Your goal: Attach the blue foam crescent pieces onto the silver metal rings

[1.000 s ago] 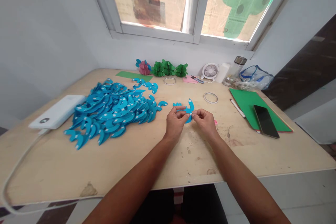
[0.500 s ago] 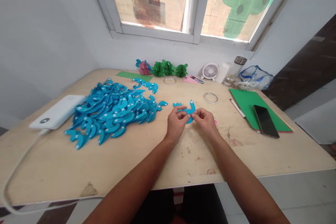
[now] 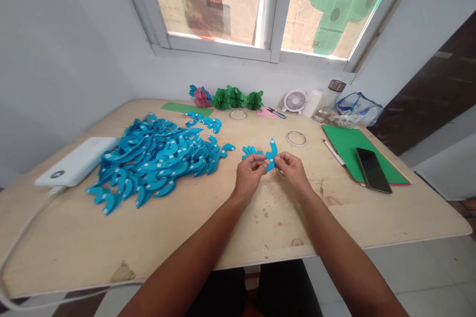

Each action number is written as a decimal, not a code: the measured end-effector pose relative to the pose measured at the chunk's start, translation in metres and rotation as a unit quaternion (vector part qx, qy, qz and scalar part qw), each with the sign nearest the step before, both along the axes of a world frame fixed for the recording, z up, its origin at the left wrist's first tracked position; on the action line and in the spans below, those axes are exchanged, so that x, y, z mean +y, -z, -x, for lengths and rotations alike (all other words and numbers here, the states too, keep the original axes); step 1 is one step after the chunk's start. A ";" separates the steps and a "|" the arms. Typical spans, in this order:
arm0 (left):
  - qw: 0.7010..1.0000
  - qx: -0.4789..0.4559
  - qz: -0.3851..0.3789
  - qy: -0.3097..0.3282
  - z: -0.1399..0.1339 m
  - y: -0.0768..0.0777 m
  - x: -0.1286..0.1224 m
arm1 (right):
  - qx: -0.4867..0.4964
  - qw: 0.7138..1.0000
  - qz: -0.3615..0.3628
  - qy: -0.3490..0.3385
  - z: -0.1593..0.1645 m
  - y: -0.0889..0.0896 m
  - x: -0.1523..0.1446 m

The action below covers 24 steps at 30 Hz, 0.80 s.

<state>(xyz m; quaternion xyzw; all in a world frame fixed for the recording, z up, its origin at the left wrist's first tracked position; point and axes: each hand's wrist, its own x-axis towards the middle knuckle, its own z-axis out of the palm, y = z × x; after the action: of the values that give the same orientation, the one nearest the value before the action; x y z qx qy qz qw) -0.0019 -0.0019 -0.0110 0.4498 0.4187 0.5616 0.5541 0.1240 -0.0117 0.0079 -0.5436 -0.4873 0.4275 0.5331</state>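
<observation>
A curved blue paper piece point(image 3: 273, 147) with small white squares on it is held upright between my two hands, above the table. My left hand point(image 3: 250, 176) pinches its lower left edge with thumb and fingers. From the other side, my right hand point(image 3: 293, 171) pinches the same piece near its lower right edge. Just behind my left hand lie a few more blue paper cutouts point(image 3: 250, 150), partly covered by my fingers. A small pale, rounded edge shows beneath my right fingertips; what it belongs to is hidden.
To the left is a large heap of blue paper pieces point(image 3: 163, 153) beside a white power bank point(image 3: 76, 161) with a cable. Tape rolls point(image 3: 296, 138), a small fan point(image 3: 295, 101) and green paper crafts point(image 3: 235, 97) stand behind. A phone point(image 3: 374, 170) rests on green sheets point(image 3: 344, 143) at right.
The blue piece has turned slightly between my fingers, and my left fingers cover less of it. A pink bit beside my right hand no longer shows. The view has shifted a little.
</observation>
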 end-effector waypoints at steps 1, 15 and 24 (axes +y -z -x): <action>1.000 -0.003 0.001 -0.002 0.000 0.000 0.000 | -0.004 1.000 -0.004 0.004 -0.001 -0.001 0.000; 0.997 -0.028 0.032 -0.059 0.005 -0.006 0.001 | -0.464 0.878 -0.003 0.118 -0.036 -0.004 0.005; 0.997 -0.035 0.034 -0.064 0.007 -0.002 0.006 | -0.596 0.796 0.064 0.084 -0.040 -0.004 0.004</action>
<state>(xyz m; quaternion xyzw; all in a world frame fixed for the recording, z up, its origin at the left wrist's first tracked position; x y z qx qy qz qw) -0.0089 0.0037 -0.0093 0.3829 0.4456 0.5968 0.5465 0.1644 -0.0077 0.0116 -0.7627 -0.6325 0.0024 0.1348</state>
